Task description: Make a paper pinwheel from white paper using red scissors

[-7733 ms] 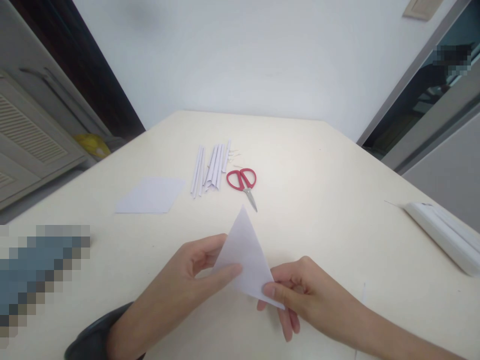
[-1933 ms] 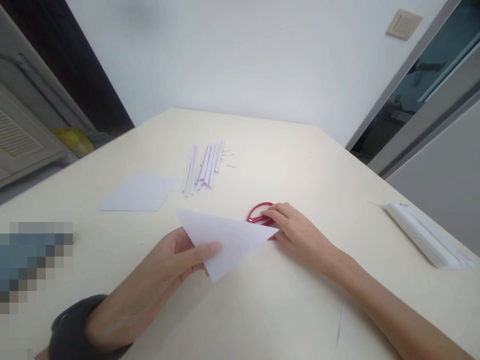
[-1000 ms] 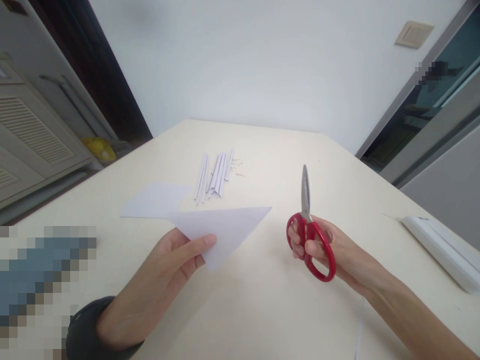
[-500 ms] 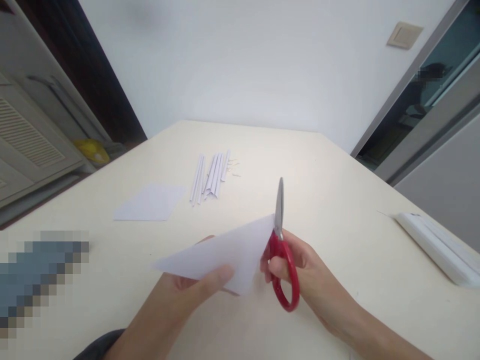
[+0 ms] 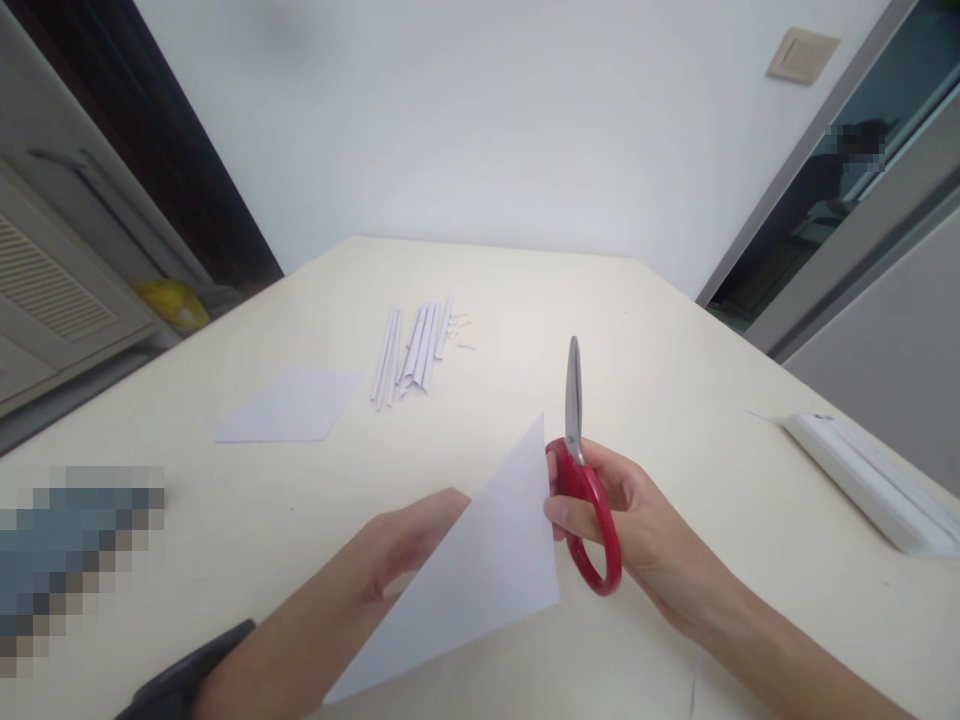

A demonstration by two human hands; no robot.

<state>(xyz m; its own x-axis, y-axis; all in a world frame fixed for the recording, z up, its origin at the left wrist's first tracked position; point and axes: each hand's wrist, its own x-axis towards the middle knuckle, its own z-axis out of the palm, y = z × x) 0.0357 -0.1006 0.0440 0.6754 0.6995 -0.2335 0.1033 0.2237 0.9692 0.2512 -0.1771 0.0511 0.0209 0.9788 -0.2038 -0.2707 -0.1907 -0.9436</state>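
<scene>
A white sheet of paper (image 5: 480, 560), its visible shape a triangle, is tilted up over the table in front of me. My left hand (image 5: 416, 530) is behind the paper's slanted edge; its fingers are hidden, so whether they grip cannot be seen. In my right hand (image 5: 607, 500) are red-handled scissors (image 5: 589, 500), blades together and pointing away from me. The right thumb lies at the paper's right edge, apparently pinching it along with the scissors.
Beyond my hands lie several rolled white paper tubes (image 5: 420, 345) with small scraps (image 5: 461, 325) beside them. A flat white sheet (image 5: 292, 405) is to the left, near a pixelated dark object (image 5: 67, 550). A long white object (image 5: 870, 485) lies at the right edge.
The paper has swung round, its left corner now lower and nearer to me. My left thumb has gone from its front, the hand now behind it. The scissors have shifted slightly right.
</scene>
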